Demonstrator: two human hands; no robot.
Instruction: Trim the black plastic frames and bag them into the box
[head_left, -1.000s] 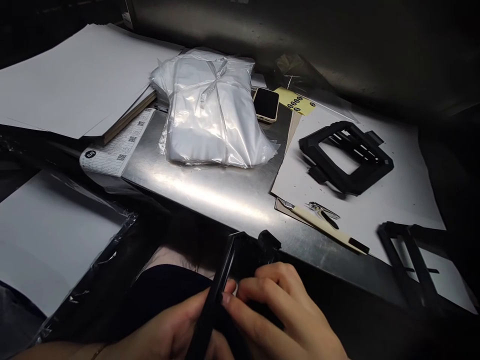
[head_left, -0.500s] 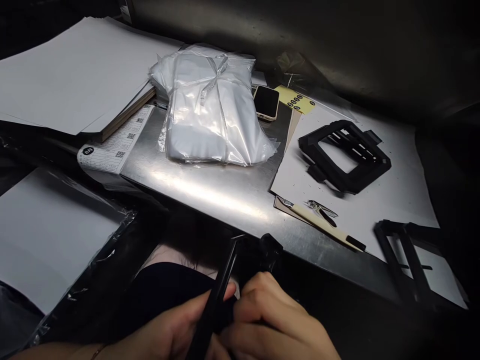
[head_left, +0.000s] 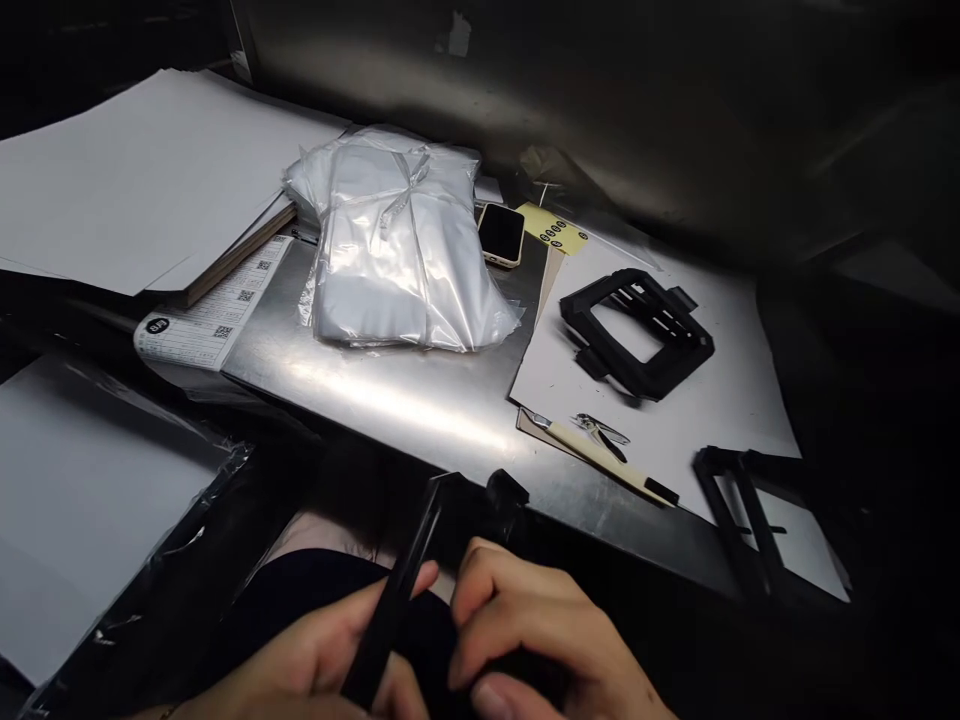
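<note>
A black plastic frame (head_left: pixel 401 580) is held low in front of my lap, its far corner tilted up towards the table. My left hand (head_left: pixel 322 640) is closed round its left bar, thumb on one side and fingertips showing on the other. At the frame's right side is my right hand (head_left: pixel 540 620), fingers curled in and thumb bent beneath them. Whatever sits between those fingers is hidden in the dark. A second black frame (head_left: pixel 600 350) lies on white sheets on the table. Another black frame (head_left: pixel 765 520) rests at the table's right front edge.
Tied clear plastic bags (head_left: pixel 397 250) lie on the metal table (head_left: pixel 360 385), beside a phone (head_left: pixel 501 234) and a yellow sticker sheet (head_left: pixel 562 228). A yellow-handled knife (head_left: pixel 592 450) and small nippers (head_left: pixel 604 435) lie near the front edge. Stacked white sheets (head_left: pixel 150 170) stand left.
The camera view has turned a little, so the table's things sit further left. My right hand's fingers have shifted and its thumb now shows. My left hand keeps hold of the frame.
</note>
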